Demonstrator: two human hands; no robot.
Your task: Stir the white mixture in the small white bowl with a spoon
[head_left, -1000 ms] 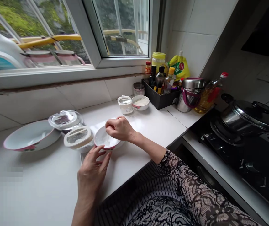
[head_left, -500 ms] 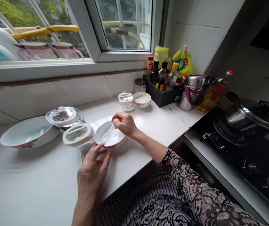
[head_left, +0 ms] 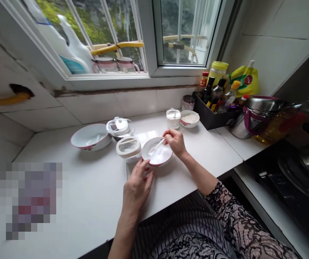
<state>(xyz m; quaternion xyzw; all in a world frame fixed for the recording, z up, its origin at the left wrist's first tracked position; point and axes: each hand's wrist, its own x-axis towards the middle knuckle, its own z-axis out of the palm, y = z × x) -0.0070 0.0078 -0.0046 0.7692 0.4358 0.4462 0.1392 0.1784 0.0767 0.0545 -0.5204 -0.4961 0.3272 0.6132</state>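
On the white counter (head_left: 89, 201) stands a small white bowl (head_left: 161, 156), its near rim touched by the left hand (head_left: 137, 183), fingers and thumb apart, while the right hand (head_left: 175, 142) pinches a white spoon (head_left: 158, 145) angled into it.

Open countertop (head_left: 92, 190) left of left grip (head_left: 136, 182), lidded container (head_left: 129, 148) crowding bowl (head_left: 160, 164); right grip (head_left: 176, 142) barring its right rim
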